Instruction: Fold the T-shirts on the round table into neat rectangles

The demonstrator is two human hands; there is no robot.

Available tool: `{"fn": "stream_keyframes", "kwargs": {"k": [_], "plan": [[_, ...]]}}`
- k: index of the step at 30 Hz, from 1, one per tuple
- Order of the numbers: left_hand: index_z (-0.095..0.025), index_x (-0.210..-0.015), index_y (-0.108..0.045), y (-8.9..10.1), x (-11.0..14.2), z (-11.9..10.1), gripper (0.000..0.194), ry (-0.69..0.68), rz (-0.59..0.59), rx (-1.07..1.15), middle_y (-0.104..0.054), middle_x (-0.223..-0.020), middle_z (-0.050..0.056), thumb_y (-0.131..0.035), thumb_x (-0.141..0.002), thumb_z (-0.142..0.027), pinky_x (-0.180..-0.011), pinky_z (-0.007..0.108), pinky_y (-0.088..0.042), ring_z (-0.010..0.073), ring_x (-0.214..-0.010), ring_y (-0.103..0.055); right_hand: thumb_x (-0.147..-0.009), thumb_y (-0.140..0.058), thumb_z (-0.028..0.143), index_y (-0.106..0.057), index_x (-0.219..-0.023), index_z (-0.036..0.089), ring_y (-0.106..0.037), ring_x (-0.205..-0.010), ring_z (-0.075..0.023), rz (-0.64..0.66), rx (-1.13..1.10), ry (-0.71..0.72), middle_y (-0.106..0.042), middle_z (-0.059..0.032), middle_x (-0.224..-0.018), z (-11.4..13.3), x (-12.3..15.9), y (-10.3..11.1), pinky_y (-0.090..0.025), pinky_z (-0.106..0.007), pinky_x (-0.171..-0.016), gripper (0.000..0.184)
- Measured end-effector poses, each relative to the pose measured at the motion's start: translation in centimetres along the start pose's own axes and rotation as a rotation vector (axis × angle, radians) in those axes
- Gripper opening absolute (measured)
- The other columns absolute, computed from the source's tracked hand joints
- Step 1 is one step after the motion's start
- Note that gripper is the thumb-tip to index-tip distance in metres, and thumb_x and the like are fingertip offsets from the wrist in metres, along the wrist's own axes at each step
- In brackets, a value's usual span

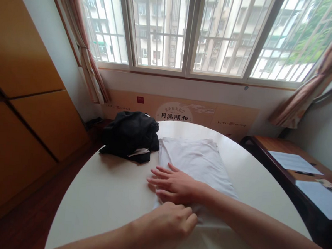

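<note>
The near edge of the round white counter (97, 207) carries a white garment (194, 162), folded flat, its near end running toward the camera; a black garment (130, 135) lies bunched beside it. Right hand (175, 185) lies wide and flat across the garment's left edge; left hand (166, 228) curls narrow on the near fold, grip unclear. Flat palm pressure keeps layers from shifting
</note>
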State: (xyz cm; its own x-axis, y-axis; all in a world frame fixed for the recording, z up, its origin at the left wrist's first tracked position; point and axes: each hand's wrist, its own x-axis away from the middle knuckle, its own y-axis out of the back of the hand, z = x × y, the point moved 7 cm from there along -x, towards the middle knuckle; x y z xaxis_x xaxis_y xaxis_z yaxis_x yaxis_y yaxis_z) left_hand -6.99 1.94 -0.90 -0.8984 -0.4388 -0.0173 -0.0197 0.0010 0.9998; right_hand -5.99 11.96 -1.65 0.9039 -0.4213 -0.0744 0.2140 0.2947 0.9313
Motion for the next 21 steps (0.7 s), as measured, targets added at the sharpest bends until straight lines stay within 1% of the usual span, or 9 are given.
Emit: {"fn": "stream_keyframes", "kwargs": {"k": [2,5,10,12,14,15,17,19,21], "plan": [[-0.021,-0.095,-0.053,-0.1,0.0,0.2,0.011,0.001,0.014,0.026,-0.068,-0.090,0.004,-0.054,-0.095,-0.010,-0.057,0.034,-0.039,0.0203,-0.071,-0.062,-0.112,-0.028,0.048,-0.031,-0.167,0.027,-0.021,-0.161,-0.0244,-0.057,-0.023,-0.123,-0.028,-0.0059,-0.173,-2.6,0.1,0.7,-0.006,-0.054,-0.131,0.059],[-0.022,-0.094,-0.051,-0.1,0.0,0.3,0.013,-0.005,0.039,0.055,-0.067,-0.093,0.004,-0.052,-0.094,-0.008,-0.057,0.033,-0.039,0.0194,-0.073,-0.063,-0.112,-0.023,0.045,-0.028,-0.168,0.021,-0.018,-0.162,-0.0252,-0.124,0.081,-0.431,-0.024,-0.0088,-0.174,-9.1,1.0,2.2,-0.004,-0.056,-0.130,0.061],[-0.022,-0.097,-0.054,0.3,0.1,0.8,0.006,0.043,0.022,0.167,-0.069,-0.093,0.003,-0.050,-0.099,-0.018,-0.059,0.030,-0.043,0.0177,-0.074,-0.065,-0.111,-0.020,0.048,-0.028,-0.167,0.015,-0.016,-0.162,-0.0256,-0.153,0.190,-0.827,-0.022,-0.0117,-0.175,-18.6,4.9,4.7,-0.004,-0.054,-0.129,0.066],[-0.022,-0.100,-0.057,0.9,0.1,2.0,0.014,0.122,-0.049,0.268,-0.071,-0.098,0.003,-0.044,-0.104,-0.023,-0.070,0.027,-0.050,0.0164,-0.081,-0.067,-0.110,-0.018,0.045,-0.028,-0.167,0.013,-0.016,-0.162,-0.0281,-0.183,0.193,-0.922,-0.021,-0.0144,-0.175,-21.0,6.7,5.3,-0.004,-0.058,-0.128,0.066],[-0.021,-0.117,-0.061,1.4,0.2,3.9,0.024,0.223,-0.137,0.324,-0.072,-0.120,0.007,-0.040,-0.107,-0.026,-0.096,0.029,-0.052,0.0186,-0.106,-0.069,-0.110,-0.016,0.042,-0.026,-0.167,0.013,-0.015,-0.162,-0.0288,-0.217,0.187,-1.005,-0.019,-0.0149,-0.175,-22.9,8.3,5.7,-0.007,-0.061,-0.127,0.065],[-0.019,-0.130,-0.060,1.4,0.2,5.0,0.032,0.283,-0.154,0.319,-0.067,-0.136,0.011,-0.039,-0.108,-0.028,-0.110,0.034,-0.046,0.0219,-0.124,-0.064,-0.110,-0.015,0.041,-0.026,-0.167,0.014,-0.014,-0.162,-0.0284,-0.233,0.180,-1.035,-0.017,-0.0142,-0.176,-23.6,9.0,5.8,-0.008,-0.062,-0.127,0.065],[-0.015,-0.155,-0.045,0.7,0.4,7.0,0.051,0.415,-0.101,0.271,-0.043,-0.164,0.018,-0.039,-0.108,-0.035,-0.126,0.047,-0.030,0.0299,-0.153,-0.038,-0.110,-0.016,0.040,-0.026,-0.167,0.016,-0.013,-0.162,-0.0277,-0.264,0.159,-1.072,-0.016,-0.0119,-0.176,-24.8,10.0,5.9,-0.011,-0.063,-0.127,0.064],[-0.006,-0.164,-0.030,-0.3,1.0,8.6,0.068,0.581,0.012,0.205,-0.021,-0.172,0.023,-0.037,-0.107,-0.044,-0.129,0.054,-0.020,0.0353,-0.161,-0.017,-0.109,-0.019,0.040,-0.028,-0.167,0.018,-0.014,-0.162,-0.0285,-0.298,0.135,-1.093,-0.020,-0.0106,-0.176,-25.6,10.8,6.0,-0.012,-0.064,-0.126,0.062],[0.005,-0.163,-0.024,-1.0,1.9,9.2,0.081,0.741,0.093,0.140,-0.015,-0.171,0.029,-0.035,-0.106,-0.051,-0.129,0.055,-0.018,0.0393,-0.161,-0.012,-0.109,-0.022,0.039,-0.034,-0.165,0.019,-0.021,-0.160,-0.0307,-0.348,0.110,-1.113,-0.028,-0.0118,-0.173,-26.0,11.3,6.3,-0.014,-0.064,-0.126,0.061]]}}
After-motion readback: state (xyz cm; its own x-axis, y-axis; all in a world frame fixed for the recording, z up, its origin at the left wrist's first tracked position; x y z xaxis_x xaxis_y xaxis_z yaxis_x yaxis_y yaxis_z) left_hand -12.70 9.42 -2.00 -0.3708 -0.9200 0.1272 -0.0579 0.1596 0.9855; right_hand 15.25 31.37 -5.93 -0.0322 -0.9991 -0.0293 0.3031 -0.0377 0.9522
